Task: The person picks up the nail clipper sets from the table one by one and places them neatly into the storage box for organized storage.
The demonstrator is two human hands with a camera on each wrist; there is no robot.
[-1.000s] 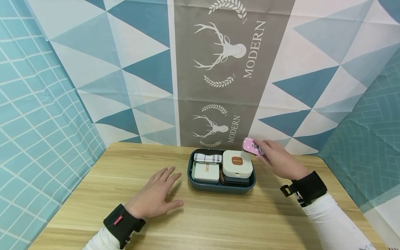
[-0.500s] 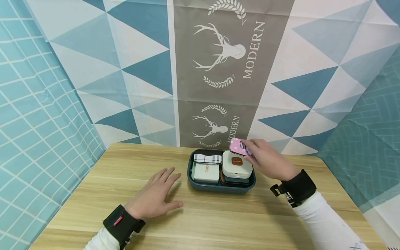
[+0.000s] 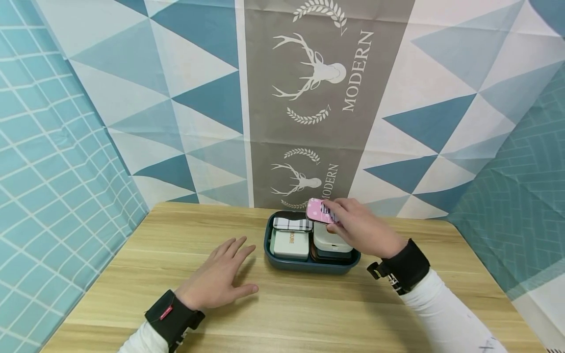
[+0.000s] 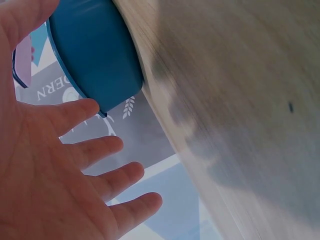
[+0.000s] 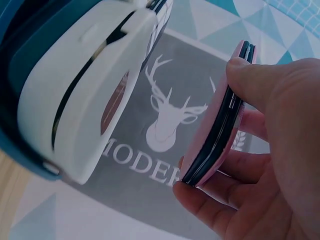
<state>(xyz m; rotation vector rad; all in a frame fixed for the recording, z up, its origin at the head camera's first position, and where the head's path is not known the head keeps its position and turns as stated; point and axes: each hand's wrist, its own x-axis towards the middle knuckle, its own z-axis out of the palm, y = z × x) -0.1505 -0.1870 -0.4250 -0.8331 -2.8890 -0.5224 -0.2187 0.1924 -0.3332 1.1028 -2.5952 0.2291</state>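
My right hand (image 3: pixel 364 228) pinches a slim pink case (image 3: pixel 315 211) with a dark rim and a striped patch, thumb on one face and fingers on the other. In the right wrist view the pink case (image 5: pixel 207 135) is closed and apart from the rounded white case (image 5: pixel 115 107). The right hand holds it above a dark blue bin (image 3: pixel 309 267), partly covering the white case (image 3: pixel 328 242). My left hand (image 3: pixel 220 277), fingers spread and straight, is left of the bin and holds nothing; whether it touches the table cannot be told.
Packed into the bin are a plaid case (image 3: pixel 292 224), a white box (image 3: pixel 291 245) with orange lettering, and dark flat items under the white case. A wooden table (image 3: pixel 282 318) carries the bin. Close behind stands a patterned cloth backdrop (image 3: pixel 291 132).
My right hand has carried the pink case leftward, from the bin's right back corner to above its middle. The left hand and the bin have stayed in place.
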